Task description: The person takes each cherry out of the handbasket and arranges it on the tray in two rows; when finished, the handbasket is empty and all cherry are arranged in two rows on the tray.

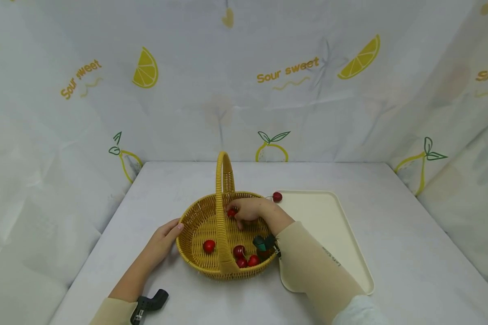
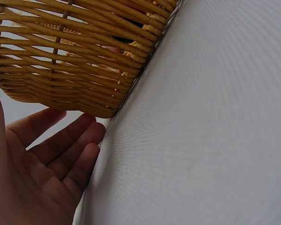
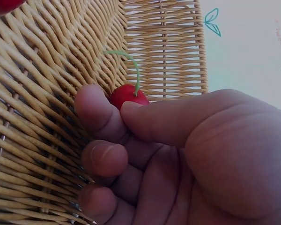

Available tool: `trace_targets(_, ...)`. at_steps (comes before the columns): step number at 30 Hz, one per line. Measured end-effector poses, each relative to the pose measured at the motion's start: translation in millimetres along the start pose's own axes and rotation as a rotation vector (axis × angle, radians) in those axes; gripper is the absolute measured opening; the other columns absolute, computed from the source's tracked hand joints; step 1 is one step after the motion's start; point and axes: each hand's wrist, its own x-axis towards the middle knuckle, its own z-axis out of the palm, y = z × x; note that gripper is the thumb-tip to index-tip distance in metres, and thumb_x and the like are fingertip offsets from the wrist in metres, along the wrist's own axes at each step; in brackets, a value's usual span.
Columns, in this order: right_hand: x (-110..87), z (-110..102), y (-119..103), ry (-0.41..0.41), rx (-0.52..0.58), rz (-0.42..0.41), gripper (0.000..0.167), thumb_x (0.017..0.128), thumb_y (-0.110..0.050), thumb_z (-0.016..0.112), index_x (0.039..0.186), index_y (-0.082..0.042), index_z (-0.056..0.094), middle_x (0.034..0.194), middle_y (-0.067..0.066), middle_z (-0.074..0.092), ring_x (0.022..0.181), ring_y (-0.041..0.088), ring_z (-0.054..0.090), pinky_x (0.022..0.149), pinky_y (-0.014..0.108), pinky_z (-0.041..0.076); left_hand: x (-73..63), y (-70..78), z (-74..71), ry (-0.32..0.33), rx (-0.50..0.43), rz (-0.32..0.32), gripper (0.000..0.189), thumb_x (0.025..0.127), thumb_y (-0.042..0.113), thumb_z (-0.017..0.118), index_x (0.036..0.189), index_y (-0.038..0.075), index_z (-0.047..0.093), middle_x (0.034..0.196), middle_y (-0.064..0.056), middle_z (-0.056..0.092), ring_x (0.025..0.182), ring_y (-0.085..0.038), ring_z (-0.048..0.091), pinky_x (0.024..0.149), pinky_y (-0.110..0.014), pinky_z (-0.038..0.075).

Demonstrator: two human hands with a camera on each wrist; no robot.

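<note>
A yellow wicker basket (image 1: pixel 199 266) with a tall arched handle stands mid-table. My left hand (image 1: pixel 164 239) holds its left side, thumb at the rim; in the left wrist view the fingers (image 2: pixel 79 140) lie against the lower outside wall. Inside the basket, toward the back, my right hand (image 1: pixel 250 211) pinches a red cherry (image 1: pixel 232 212) between thumb and forefinger. That cherry (image 3: pixel 126 95) shows a green curved stem in the right wrist view. Another cherry (image 1: pixel 208 246) lies at the basket's left, and several more, one a darker cherry (image 1: pixel 239 251), cluster at its front right.
To the basket's right lies a cream tray (image 1: pixel 345 234), partly covered by my right forearm. A dark red cherry (image 1: pixel 277 197) with a stem sits at the tray's back left corner. A printed white cloth (image 1: pixel 244 99) hangs behind the table.
</note>
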Motion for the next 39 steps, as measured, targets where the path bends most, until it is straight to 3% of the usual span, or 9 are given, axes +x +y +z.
trace_targets(9, -4.1, 1, -2, 0.018, -0.024, 0.001, 0.035, 0.108, -0.010, 0.049, 0.144, -0.008, 0.051, 0.077, 0.009, 0.074, 0.049, 0.013, 0.045, 0.053, 0.025, 0.039, 0.0, -0.2, 0.5, -0.001, 0.001, -0.006, 0.051, 0.109, 0.035, 0.047, 0.144, -0.001, 0.055, 0.146, -0.020, 0.055, 0.142, -0.042, 0.042, 0.116, -0.061, 0.028)
trace_targets(14, -11.8, -2, -4, 0.041, -0.007, -0.055, 0.030, 0.109, -0.016, 0.052, 0.138, -0.013, 0.053, 0.079, 0.008, 0.074, 0.049, 0.013, 0.044, 0.054, 0.025, 0.040, 0.3, 0.1, 0.7, 0.001, 0.009, -0.016, 0.052, 0.109, 0.036, 0.047, 0.145, -0.001, 0.055, 0.146, -0.021, 0.055, 0.142, -0.041, 0.042, 0.117, -0.060, 0.028)
trace_targets(22, -36.7, -10, -13, 0.127, 0.029, -0.169, 0.029, 0.107, -0.021, 0.057, 0.134, -0.011, 0.057, 0.100, 0.012, 0.067, 0.072, 0.028, 0.058, 0.067, 0.042, 0.056, 1.4, -2.2, 0.7, 0.003, 0.014, -0.009, 0.052, 0.110, 0.036, 0.046, 0.144, -0.001, 0.056, 0.144, -0.020, 0.057, 0.142, -0.041, 0.043, 0.117, -0.061, 0.028)
trace_targets(26, -49.3, -13, -14, 0.200, 0.032, -0.214, 0.033, 0.106, -0.020, 0.059, 0.136, -0.009, 0.057, 0.111, 0.012, 0.065, 0.085, 0.035, 0.064, 0.076, 0.046, 0.057, 0.9, -1.4, 0.5, 0.005, 0.023, -0.002, 0.051, 0.110, 0.035, 0.046, 0.143, -0.002, 0.056, 0.143, -0.021, 0.058, 0.141, -0.043, 0.043, 0.116, -0.062, 0.028)
trace_targets(33, -72.9, -16, -12, 0.268, 0.085, -0.298, 0.029, 0.105, -0.020, 0.061, 0.132, -0.009, 0.059, 0.105, 0.012, 0.064, 0.079, 0.032, 0.061, 0.074, 0.043, 0.054, 1.3, -1.4, 0.6, 0.003, 0.024, 0.006, 0.050, 0.110, 0.034, 0.045, 0.142, -0.003, 0.057, 0.143, -0.022, 0.058, 0.141, -0.043, 0.043, 0.116, -0.062, 0.028)
trace_targets(39, -89.2, -16, -7, 0.311, 0.166, -0.346, 0.028, 0.104, -0.021, 0.061, 0.130, -0.011, 0.060, 0.111, 0.008, 0.065, 0.091, 0.028, 0.064, 0.083, 0.045, 0.056, 0.5, 1.8, 1.0, -0.001, 0.026, -0.017, 0.052, 0.110, 0.035, 0.045, 0.143, -0.003, 0.056, 0.144, -0.023, 0.056, 0.142, -0.044, 0.042, 0.116, -0.062, 0.026)
